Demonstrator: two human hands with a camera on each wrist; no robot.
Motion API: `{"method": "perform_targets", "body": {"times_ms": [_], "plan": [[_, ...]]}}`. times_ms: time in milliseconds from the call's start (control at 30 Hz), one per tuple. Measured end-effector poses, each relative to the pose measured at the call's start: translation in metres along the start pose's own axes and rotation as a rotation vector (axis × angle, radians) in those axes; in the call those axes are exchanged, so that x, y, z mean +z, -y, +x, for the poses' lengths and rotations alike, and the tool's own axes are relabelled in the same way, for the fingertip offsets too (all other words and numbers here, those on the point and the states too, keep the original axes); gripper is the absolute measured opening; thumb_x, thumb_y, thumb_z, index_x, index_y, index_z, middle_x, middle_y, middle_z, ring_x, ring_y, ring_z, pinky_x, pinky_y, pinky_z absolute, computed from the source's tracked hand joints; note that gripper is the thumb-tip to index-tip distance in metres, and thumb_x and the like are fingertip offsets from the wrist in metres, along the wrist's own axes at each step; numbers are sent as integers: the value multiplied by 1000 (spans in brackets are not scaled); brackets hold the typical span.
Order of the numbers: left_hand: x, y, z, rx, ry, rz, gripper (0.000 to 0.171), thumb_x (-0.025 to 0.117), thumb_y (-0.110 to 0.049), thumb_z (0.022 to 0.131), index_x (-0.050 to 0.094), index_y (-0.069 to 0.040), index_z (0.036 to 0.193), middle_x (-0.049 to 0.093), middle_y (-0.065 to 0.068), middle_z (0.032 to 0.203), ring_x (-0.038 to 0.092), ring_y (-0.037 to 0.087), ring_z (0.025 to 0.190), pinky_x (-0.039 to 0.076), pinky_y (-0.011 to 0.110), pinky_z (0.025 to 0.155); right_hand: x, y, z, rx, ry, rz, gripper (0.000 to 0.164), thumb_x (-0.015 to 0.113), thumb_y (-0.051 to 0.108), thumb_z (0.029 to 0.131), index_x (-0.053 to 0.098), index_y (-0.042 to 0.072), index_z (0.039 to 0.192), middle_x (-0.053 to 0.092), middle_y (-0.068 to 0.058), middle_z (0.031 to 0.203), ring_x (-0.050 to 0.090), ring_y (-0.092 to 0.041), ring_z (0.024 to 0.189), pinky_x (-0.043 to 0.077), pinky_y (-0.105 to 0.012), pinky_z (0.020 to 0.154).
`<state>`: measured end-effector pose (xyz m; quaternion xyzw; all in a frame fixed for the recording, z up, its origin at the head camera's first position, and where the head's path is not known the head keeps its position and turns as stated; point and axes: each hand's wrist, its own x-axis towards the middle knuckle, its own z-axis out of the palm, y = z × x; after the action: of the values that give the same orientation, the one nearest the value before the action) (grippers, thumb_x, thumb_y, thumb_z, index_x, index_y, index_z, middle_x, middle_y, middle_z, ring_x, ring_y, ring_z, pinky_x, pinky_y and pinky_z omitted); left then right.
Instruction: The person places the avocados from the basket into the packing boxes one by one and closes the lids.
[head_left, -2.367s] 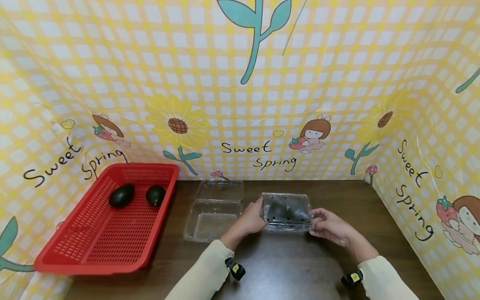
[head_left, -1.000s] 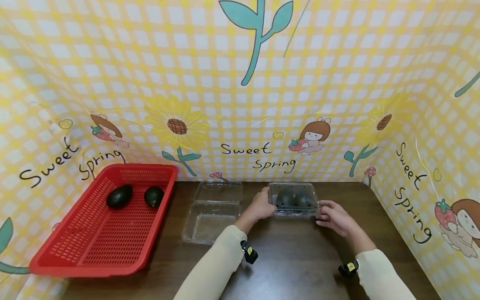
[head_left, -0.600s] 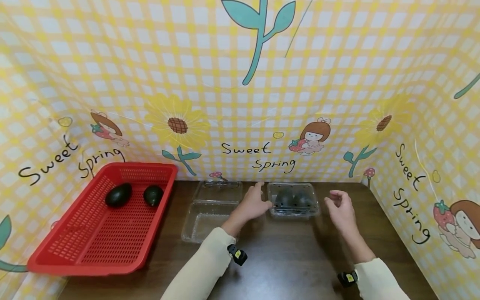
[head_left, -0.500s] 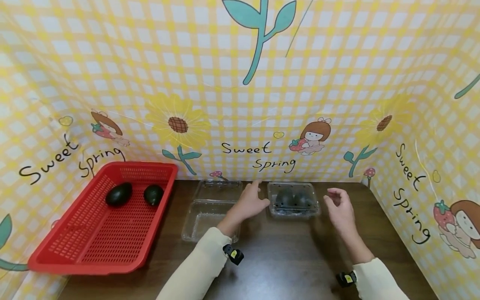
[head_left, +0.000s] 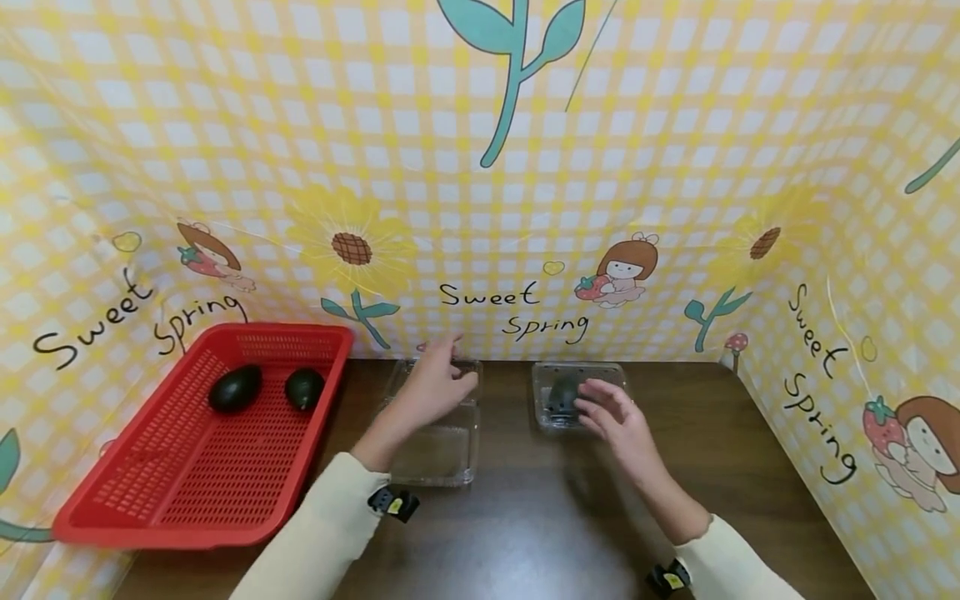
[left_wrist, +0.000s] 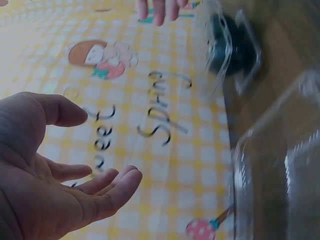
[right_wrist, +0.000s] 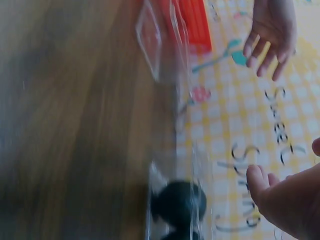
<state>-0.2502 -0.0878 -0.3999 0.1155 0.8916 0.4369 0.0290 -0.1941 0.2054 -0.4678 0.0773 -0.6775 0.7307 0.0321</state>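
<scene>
My left hand [head_left: 429,390] hovers over an opened clear plastic clamshell box [head_left: 442,454], hiding part of its lid; its fingers are spread and loosely bent with nothing between them. My right hand [head_left: 621,425] is in the air and overlaps the right side of a closed clamshell box [head_left: 543,404] in the head view. Dark green avocados [right_wrist: 177,205] sit inside that closed box. Two more avocados, one on the left [head_left: 236,388] and one on the right [head_left: 304,389], lie in a red plastic basket [head_left: 288,492].
The red basket stands at the left of the brown wooden table [head_left: 517,533]. A yellow checked cloth [head_left: 480,225] with printed flowers and figures rises along the back and both sides. Both boxes are near the back edge.
Earlier both hands gripped the closed box and pushed it toward the back of the table, then let go. Now both hands have moved left, the left one over the opened box.
</scene>
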Motion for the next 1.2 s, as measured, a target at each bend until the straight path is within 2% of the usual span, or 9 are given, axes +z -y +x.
{"method": "perform_targets", "body": {"times_ms": [100, 167, 300, 367, 600, 767, 867, 1033, 1200], "plan": [[-17, 2, -3, -9, -20, 24, 75, 66, -25, 97, 31, -2, 160, 53, 21, 140, 63, 37, 119, 55, 49, 97, 12, -5, -1, 34, 99, 21, 47, 47, -3, 106, 34, -15, 149, 51, -28, 145, 66, -11, 118, 56, -29, 98], [-28, 5, -6, -10, -20, 26, 76, 66, -29, 99, 30, -2, 160, 55, 20, 140, 63, 36, 122, 54, 51, 99, 20, -8, -1, 73, 148, 12, 50, 49, 0, 106, 34, -13, 151, 42, -35, 152, 65, -15, 123, 55, -31, 100], [-50, 9, -10, 21, -43, 51, 76, 65, -28, 99, 29, 1, 159, 54, 24, 140, 65, 37, 120, 54, 52, 98, 36, -14, 1, 178, 211, -9, 55, 54, 7, 105, 34, -8, 154, 41, -32, 155, 58, -33, 133, 53, -40, 105], [-59, 13, -10, 32, -59, 76, 77, 65, -28, 99, 28, 1, 160, 52, 26, 142, 65, 38, 119, 55, 52, 95, 43, -18, 3, 216, 238, -23, 56, 56, 9, 105, 34, -7, 154, 42, -32, 155, 56, -37, 133, 51, -46, 107], [-87, 29, -21, -2, -79, 99, 76, 63, -28, 102, 26, 2, 161, 48, 27, 140, 63, 38, 118, 55, 52, 93, 65, -44, 10, 329, 317, -26, 60, 61, 15, 104, 33, -10, 152, 40, -39, 152, 52, -49, 134, 52, -53, 104], [-108, 45, -32, -5, -128, 148, 73, 64, -28, 102, 31, 9, 156, 51, 25, 126, 59, 36, 109, 51, 50, 92, 78, -61, 14, 417, 314, 36, 60, 59, 15, 104, 32, -12, 150, 43, -38, 148, 55, -48, 131, 55, -50, 101], [-122, 54, -37, -27, -162, 180, 70, 64, -29, 101, 35, 8, 153, 52, 28, 126, 59, 40, 108, 51, 52, 91, 87, -67, 16, 458, 297, 61, 60, 62, 17, 102, 35, -12, 147, 50, -34, 141, 60, -43, 124, 58, -44, 94], [-145, 72, -45, -104, -167, 207, 76, 58, -37, 104, 27, 8, 157, 48, 36, 137, 59, 49, 117, 52, 61, 93, 100, -75, 18, 521, 287, 47, 55, 69, 22, 99, 43, -6, 137, 60, -20, 127, 68, -23, 99, 59, -31, 76], [-164, 91, -50, -176, -190, 202, 81, 53, -43, 105, 22, 11, 157, 46, 40, 141, 55, 52, 123, 50, 64, 96, 109, -82, 18, 551, 275, 49, 46, 70, 22, 99, 46, -3, 129, 63, -12, 113, 67, -15, 83, 58, -28, 68]]}}
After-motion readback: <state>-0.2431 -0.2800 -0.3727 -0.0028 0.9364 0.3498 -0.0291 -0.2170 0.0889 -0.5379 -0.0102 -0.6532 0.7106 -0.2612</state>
